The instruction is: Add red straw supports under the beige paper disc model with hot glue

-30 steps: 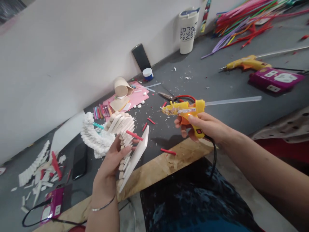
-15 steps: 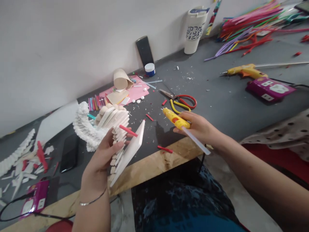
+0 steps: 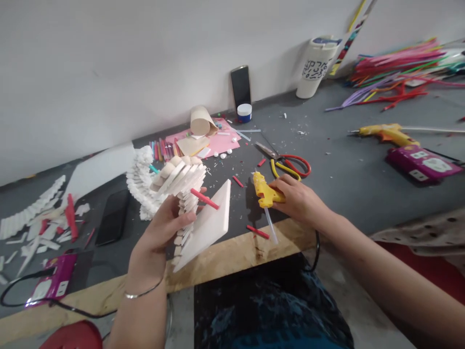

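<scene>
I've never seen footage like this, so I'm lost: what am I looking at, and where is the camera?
This picture comes from a camera worn on a person's head, looking forward and down, so their own arms reach in from the bottom. There is no machine here, just two bare hands.

The left hand holds a white board carrying rows of cream-coloured pieces, with a red stick poking out among them. The right hand grips a yellow hot glue gun, its glue stick pointing down.

On the grey work surface lie scissors, a second glue gun, a pink power strip and a heap of coloured pipe cleaners.
</scene>
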The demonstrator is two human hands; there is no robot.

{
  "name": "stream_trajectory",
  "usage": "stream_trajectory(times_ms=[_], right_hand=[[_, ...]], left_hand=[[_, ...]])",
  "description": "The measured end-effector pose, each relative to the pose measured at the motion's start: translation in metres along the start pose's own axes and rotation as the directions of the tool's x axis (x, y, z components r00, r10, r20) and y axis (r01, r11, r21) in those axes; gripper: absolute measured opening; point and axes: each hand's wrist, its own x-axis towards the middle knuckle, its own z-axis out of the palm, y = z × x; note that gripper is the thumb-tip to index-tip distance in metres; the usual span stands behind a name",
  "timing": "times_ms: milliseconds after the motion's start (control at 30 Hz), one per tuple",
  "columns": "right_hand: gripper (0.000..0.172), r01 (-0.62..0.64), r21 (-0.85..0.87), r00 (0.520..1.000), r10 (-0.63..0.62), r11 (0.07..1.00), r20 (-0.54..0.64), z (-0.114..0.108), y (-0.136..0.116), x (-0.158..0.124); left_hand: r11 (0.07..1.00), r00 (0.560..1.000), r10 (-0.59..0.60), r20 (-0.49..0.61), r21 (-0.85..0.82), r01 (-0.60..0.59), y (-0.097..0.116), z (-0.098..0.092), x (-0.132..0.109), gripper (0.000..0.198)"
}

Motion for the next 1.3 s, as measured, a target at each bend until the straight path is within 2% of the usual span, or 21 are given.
stream_trajectory(times_ms=[200, 367, 433, 533, 667, 833, 1067, 1133, 1200, 1233, 1300], right_hand=[[0.021, 0.085, 0.097, 0.993, -0.077, 0.992, -0.087, -0.003, -0.007, -0.002], [0.017, 0.057, 0.191, 0.994, -0.038, 0.98, -0.105, -0.01, -0.015, -0.014], [0.016, 0.006, 0.208, 0.995, 0.015, 0.978, -0.098, -0.01, -0.015, -0.024], [0.018, -0.13, 0.22, 0.982, 0.156, 0.967, -0.106, -0.009, -0.009, -0.043], [0.023, -0.259, 0.251, 0.947, 0.297, 0.933, -0.126, -0.012, 0.0, -0.063], [0.019, -0.254, 0.296, 0.939, 0.307, 0.921, -0.152, -0.016, 0.002, -0.067], [0.018, -0.221, 0.319, 0.934, 0.294, 0.922, -0.202, -0.021, -0.002, -0.06], [0.019, -0.208, 0.322, 0.937, 0.282, 0.924, -0.204, -0.024, -0.005, -0.057], [0.02, -0.213, 0.334, 0.933, 0.293, 0.918, -0.208, -0.027, -0.008, -0.055], [0.021, -0.221, 0.347, 0.929, 0.305, 0.912, -0.21, -0.028, -0.009, -0.055], [0.02, -0.228, 0.374, 0.925, 0.32, 0.899, -0.205, -0.03, -0.012, -0.054]], left_hand=[[0.997, 0.997, 0.062, 0.052, 0.047, -0.064, -0.002, -0.001, 0.007, 0.051], [0.981, 0.999, 0.042, 0.025, 0.19, -0.046, -0.01, -0.002, 0.016, 0.06], [0.963, 0.997, 0.08, 0.016, 0.256, -0.081, -0.013, 0.0, 0.021, 0.068], [0.874, 0.982, 0.188, 0.014, 0.454, -0.173, -0.017, 0.005, 0.031, 0.078], [0.693, 0.97, 0.243, 0.004, 0.699, -0.177, -0.026, 0.015, 0.047, 0.081], [0.56, 0.965, 0.257, 0.053, 0.805, -0.193, -0.039, 0.021, 0.057, 0.079], [0.498, 0.977, 0.18, 0.118, 0.845, -0.194, -0.043, 0.02, 0.06, 0.081], [0.476, 0.964, 0.23, 0.13, 0.849, -0.228, -0.041, 0.019, 0.059, 0.087], [0.442, 0.933, 0.349, 0.094, 0.861, -0.252, -0.035, 0.021, 0.05, 0.086], [0.426, 0.902, 0.428, 0.054, 0.869, -0.254, -0.031, 0.024, 0.042, 0.08], [0.408, 0.824, 0.566, -0.028, 0.878, -0.25, -0.023, 0.036, 0.022, 0.056]])
